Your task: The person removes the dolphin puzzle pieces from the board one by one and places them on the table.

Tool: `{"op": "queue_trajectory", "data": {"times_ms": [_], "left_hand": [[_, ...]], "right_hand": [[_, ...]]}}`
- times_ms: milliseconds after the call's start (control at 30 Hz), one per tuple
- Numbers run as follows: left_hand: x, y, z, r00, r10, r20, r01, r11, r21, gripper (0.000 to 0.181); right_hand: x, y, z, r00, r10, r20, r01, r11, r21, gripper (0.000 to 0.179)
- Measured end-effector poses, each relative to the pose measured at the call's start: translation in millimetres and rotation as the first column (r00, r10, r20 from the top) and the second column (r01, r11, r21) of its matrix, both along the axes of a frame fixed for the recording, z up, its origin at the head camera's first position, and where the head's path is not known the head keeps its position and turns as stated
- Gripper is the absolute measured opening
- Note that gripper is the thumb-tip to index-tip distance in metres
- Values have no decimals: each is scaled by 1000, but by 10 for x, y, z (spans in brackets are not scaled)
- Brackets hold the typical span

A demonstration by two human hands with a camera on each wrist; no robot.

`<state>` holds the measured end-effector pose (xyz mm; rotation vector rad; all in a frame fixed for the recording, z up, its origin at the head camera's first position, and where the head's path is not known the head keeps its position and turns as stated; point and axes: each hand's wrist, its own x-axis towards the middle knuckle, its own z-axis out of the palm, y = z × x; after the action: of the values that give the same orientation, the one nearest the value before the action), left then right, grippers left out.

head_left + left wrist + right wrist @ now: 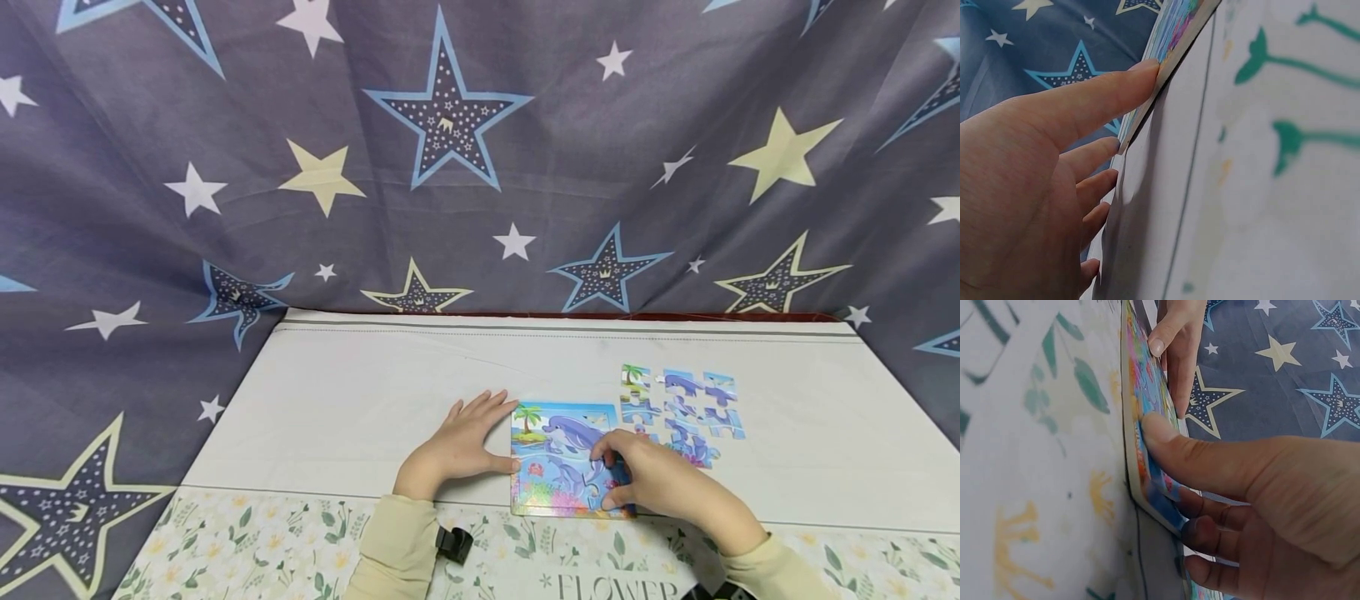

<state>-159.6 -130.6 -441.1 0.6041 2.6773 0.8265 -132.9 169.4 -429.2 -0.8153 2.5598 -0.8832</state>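
Observation:
A dolphin jigsaw puzzle [558, 475] lies in its flat tray on the table, showing a palm tree, dolphins and coral. My left hand [461, 446] rests at the tray's left side, fingers spread and fairly straight, thumb on the edge. In the left wrist view, the thumb [1138, 84] touches the tray's rim [1147, 109]. Over the lower right of the puzzle, my right hand [660, 475] has its thumb and fingers bent. They pinch a blue puzzle piece [1155, 469] at the tray's corner, seen in the right wrist view; the fingers partly hide it.
Several loose-set puzzle pieces [681, 408] lie in rows to the right of the tray, some behind the right hand. A white and floral cloth [360, 400] covers the table. Behind it hangs a grey curtain [570, 208] with stars.

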Motion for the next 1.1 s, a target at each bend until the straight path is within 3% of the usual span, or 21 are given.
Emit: {"op": "queue_trajectory", "data": {"times_ms": [667, 1100], "left_hand": [[4, 4, 9, 1000, -1, 4, 1, 1000, -7, 89], [5, -1, 10, 1000, -9, 2, 9, 1000, -2, 89]], "right_hand": [[-22, 16, 55, 1000, -25, -14, 25, 1000, -6, 35], [-73, 130, 124, 1000, -18, -10, 17, 997, -72, 31]]}}
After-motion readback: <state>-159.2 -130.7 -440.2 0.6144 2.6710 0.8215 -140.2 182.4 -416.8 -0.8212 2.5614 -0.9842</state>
